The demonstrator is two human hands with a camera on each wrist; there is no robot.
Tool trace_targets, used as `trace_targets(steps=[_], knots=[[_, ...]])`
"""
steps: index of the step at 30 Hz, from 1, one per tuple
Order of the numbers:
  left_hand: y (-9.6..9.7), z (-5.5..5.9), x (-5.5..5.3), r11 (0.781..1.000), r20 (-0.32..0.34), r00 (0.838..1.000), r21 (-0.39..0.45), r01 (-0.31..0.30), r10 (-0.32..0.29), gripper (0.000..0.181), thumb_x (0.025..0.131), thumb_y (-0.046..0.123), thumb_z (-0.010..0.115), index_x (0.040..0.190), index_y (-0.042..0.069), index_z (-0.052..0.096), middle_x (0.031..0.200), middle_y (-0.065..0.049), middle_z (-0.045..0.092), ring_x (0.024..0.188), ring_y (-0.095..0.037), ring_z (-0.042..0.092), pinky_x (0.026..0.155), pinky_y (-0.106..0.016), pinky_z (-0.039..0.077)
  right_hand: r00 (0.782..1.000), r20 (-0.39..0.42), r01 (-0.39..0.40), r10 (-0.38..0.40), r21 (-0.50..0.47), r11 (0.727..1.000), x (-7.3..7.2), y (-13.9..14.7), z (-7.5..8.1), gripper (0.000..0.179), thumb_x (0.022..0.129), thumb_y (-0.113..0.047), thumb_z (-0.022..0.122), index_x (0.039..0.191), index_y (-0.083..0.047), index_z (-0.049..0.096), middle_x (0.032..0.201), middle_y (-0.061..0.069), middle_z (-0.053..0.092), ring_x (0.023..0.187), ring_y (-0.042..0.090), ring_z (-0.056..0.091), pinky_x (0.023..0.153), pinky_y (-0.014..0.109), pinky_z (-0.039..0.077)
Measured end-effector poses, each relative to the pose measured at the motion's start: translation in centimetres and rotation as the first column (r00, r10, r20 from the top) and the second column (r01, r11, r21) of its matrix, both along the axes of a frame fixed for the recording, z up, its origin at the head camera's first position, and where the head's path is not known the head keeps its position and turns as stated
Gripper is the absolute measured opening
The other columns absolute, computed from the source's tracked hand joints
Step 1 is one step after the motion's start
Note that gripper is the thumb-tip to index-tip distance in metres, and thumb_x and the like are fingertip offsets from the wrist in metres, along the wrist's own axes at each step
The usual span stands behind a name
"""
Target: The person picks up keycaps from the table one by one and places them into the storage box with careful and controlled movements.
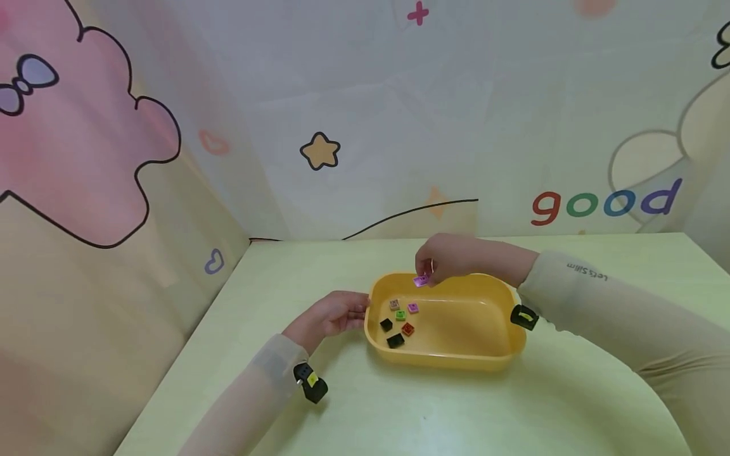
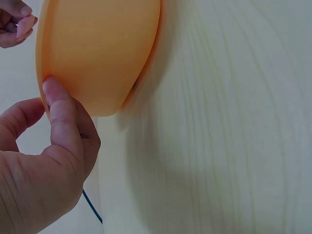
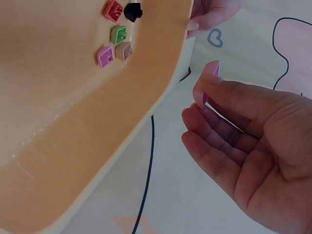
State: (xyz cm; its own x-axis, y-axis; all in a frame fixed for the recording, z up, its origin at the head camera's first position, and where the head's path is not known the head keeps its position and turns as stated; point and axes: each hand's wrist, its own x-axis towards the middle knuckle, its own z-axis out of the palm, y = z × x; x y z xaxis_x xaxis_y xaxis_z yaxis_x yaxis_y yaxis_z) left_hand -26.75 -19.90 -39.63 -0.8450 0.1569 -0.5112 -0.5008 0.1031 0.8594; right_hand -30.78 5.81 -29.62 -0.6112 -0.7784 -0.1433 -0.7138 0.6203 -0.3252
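My left hand (image 1: 336, 313) pinches the left rim of a yellow plastic tub (image 1: 445, 361), thumb and fingers on either side of the wall in the left wrist view. Over the tub's far edge, my right hand (image 1: 450, 254) pinches a purple-pink keycap (image 3: 206, 84) between thumb and fingertips. Several keycaps lie at the tub's left end: a tan keycap (image 1: 394, 304), a pink keycap (image 1: 413, 308), a green keycap (image 3: 118, 35), a red keycap (image 1: 407, 329) and two black ones, a smaller black keycap (image 1: 386, 324) and a longer black keycap (image 1: 395, 341).
The tub stands on a pale green table (image 1: 319, 405). Behind and to the left hangs a printed curtain (image 1: 365, 95) with a star and the word "good". A black wrist device (image 1: 310, 382) is strapped on my left sleeve, another black device (image 1: 524, 317) on my right.
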Motion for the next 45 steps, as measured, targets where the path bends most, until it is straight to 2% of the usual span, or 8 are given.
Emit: trace_targets(steps=[11,17,22,26,33,38,41,45], knots=[[-0.1,-0.2,0.0,1.0,-0.014,1.0,0.007,0.008,-0.008,0.041,0.102,0.01,0.058,0.139,-0.007,0.055,0.084,0.0,0.064,0.073,-0.008,0.062,0.063,-0.014,0.06,0.996,0.084,-0.022,0.023,-0.008,1.0,-0.8,-1.4,-3.4,0.007,0.09,-0.01,0.077,0.094,-0.006,0.073,0.089,0.004,0.072,0.078,0.011,0.058,0.072,0.022,0.054],[0.1,-0.2,0.1,1.0,-0.01,1.0,0.001,0.007,-0.007,0.038,0.103,0.012,0.057,0.136,-0.007,0.057,0.084,0.0,0.064,0.074,-0.008,0.062,0.062,-0.014,0.06,0.994,0.109,-0.022,0.02,0.017,1.0,-1.1,-2.0,-5.2,0.011,0.09,-0.016,0.079,0.092,-0.006,0.073,0.086,0.002,0.07,0.077,0.009,0.055,0.07,0.019,0.051],[0.1,0.0,0.0,1.0,-0.015,1.0,-0.001,0.009,-0.009,0.037,0.103,0.012,0.058,0.134,-0.007,0.058,0.084,0.0,0.064,0.074,-0.008,0.061,0.062,-0.014,0.059,0.995,0.091,-0.044,0.042,0.019,0.999,-1.4,-2.1,-5.9,0.011,0.09,-0.016,0.078,0.089,-0.007,0.073,0.084,0.002,0.07,0.075,0.008,0.054,0.069,0.019,0.049],[0.1,0.3,0.0,1.0,-0.024,1.0,-0.001,0.018,-0.018,0.039,0.102,0.011,0.057,0.137,-0.007,0.056,0.085,0.0,0.065,0.074,-0.007,0.063,0.063,-0.014,0.06,0.994,0.101,-0.038,0.034,0.031,0.999,-1.5,-2.3,-6.5,0.003,0.088,-0.007,0.076,0.09,-0.006,0.074,0.085,0.002,0.07,0.075,0.009,0.054,0.067,0.018,0.049],[0.1,0.2,0.0,1.0,-0.049,0.998,0.01,0.027,-0.027,0.039,0.103,0.01,0.056,0.135,-0.01,0.056,0.084,0.0,0.066,0.074,-0.008,0.065,0.066,-0.015,0.061,0.995,0.085,-0.049,0.044,0.054,0.997,-1.1,-2.5,-7.5,0.006,0.087,-0.002,0.075,0.093,-0.004,0.076,0.088,0.003,0.073,0.076,0.007,0.057,0.068,0.017,0.051],[-0.1,-0.1,0.0,1.0,-0.038,0.999,0.005,0.019,-0.019,0.039,0.102,0.01,0.057,0.135,-0.01,0.057,0.086,0.0,0.066,0.076,-0.009,0.065,0.067,-0.015,0.062,0.991,0.126,-0.053,0.046,0.049,0.997,-1.1,-2.6,-8.2,0.008,0.088,-0.001,0.075,0.094,-0.005,0.077,0.09,0.004,0.073,0.078,0.007,0.058,0.071,0.018,0.053],[-0.1,-0.1,0.1,1.0,-0.034,0.999,0.003,0.014,-0.014,0.039,0.102,0.01,0.057,0.136,-0.009,0.057,0.086,0.0,0.066,0.075,-0.009,0.065,0.067,-0.015,0.062,0.988,0.136,-0.078,0.072,0.037,0.996,-1.3,-2.4,-8.5,0.01,0.086,0.0,0.075,0.094,-0.006,0.077,0.089,0.003,0.073,0.077,0.007,0.058,0.071,0.019,0.054],[0.0,0.0,0.3,1.0,-0.032,0.999,0.005,0.014,-0.014,0.039,0.102,0.01,0.056,0.136,-0.01,0.056,0.084,0.001,0.065,0.074,-0.008,0.063,0.064,-0.014,0.06,0.987,0.11,-0.122,0.119,0.018,0.992,-1.8,-2.2,-9.4,0.012,0.084,0.001,0.075,0.092,-0.008,0.077,0.085,0.0,0.071,0.075,0.006,0.058,0.068,0.019,0.053]])
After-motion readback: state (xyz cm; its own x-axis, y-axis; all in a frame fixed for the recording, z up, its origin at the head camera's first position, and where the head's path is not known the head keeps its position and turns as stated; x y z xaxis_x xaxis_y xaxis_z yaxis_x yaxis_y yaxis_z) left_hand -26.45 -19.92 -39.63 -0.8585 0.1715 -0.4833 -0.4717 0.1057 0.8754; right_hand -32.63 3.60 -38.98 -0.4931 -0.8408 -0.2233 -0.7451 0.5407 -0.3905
